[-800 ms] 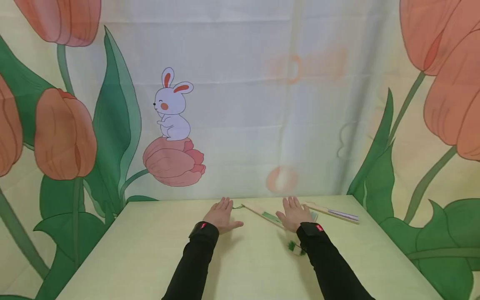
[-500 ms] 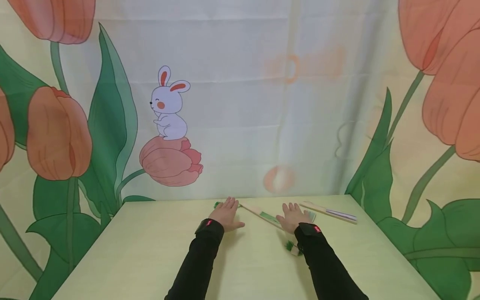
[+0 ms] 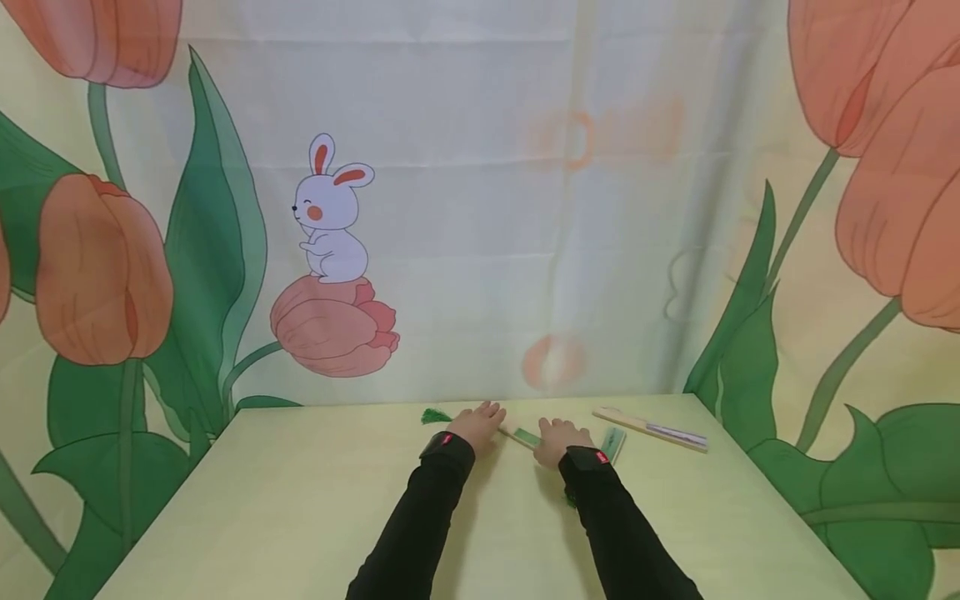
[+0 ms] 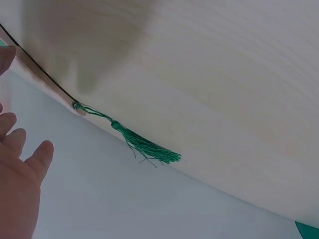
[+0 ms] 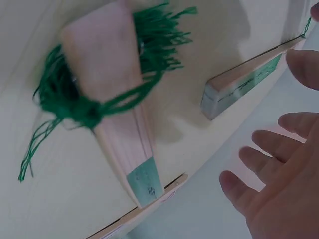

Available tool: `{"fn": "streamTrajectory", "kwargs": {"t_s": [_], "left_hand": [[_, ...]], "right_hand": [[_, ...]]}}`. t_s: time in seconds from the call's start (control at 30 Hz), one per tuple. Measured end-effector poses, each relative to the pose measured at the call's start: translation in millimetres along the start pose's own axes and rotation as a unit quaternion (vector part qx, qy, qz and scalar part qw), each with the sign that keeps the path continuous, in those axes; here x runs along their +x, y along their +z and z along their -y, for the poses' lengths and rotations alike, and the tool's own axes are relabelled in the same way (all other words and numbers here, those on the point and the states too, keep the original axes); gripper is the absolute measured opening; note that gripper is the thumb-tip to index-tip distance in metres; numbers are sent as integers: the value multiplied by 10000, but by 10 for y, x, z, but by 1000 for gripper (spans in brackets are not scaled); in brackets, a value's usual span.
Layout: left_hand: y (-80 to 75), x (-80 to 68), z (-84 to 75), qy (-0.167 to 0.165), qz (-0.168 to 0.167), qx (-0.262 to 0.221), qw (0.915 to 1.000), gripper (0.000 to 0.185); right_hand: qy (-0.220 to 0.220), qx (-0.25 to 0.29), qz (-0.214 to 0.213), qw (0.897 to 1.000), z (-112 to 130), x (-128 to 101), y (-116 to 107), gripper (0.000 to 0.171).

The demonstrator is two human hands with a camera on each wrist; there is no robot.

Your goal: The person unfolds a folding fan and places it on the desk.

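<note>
At the table's [image 3: 300, 500] far edge, our left hand [image 3: 477, 427] and right hand [image 3: 556, 440] have slid inward, fingers flat, empty, onto the folded fan [image 3: 525, 436]; its green tassel [image 3: 433, 415] is now uncovered.

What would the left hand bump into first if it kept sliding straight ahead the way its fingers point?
Probably the printed backdrop cloth at the table's far edge. The left hand lies close to it, with the green tassel just off to its side, though depth is hard to judge.
</note>
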State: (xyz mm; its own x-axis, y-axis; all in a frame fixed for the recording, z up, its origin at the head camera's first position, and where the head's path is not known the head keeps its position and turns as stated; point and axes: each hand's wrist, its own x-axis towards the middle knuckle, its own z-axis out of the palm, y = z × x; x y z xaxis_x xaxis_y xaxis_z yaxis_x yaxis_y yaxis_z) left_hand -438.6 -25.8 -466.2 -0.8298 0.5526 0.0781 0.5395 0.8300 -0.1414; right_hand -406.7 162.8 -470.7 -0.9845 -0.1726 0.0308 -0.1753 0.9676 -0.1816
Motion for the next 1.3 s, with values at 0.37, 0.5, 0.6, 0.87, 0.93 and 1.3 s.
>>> {"fn": "streamTrajectory", "kwargs": {"t_s": [0.37,0.5,0.6,0.87,0.93,1.3], "left_hand": [[242,166,-115,39,44,-78,10000,51],[363,186,-105,72,-89,47,9999,47],[456,193,-93,165,-266,280,9991,43],[425,72,-52,299,-699,460,9960,32],[408,27,-42,257,-683,462,9963,23],[511,-23,109,179,-1211,-85,9924,16]], "right_hand": [[80,-247,-30,9997,35,205,328,38],[-26,-195,-112,9997,67,204,339,34],[-203,-150,-150,9996,79,195,325,36],[-533,56,127,9985,102,103,187,22],[-595,138,267,9978,97,72,158,22],[-1365,793,246,9872,73,-6,-81,6]]}}
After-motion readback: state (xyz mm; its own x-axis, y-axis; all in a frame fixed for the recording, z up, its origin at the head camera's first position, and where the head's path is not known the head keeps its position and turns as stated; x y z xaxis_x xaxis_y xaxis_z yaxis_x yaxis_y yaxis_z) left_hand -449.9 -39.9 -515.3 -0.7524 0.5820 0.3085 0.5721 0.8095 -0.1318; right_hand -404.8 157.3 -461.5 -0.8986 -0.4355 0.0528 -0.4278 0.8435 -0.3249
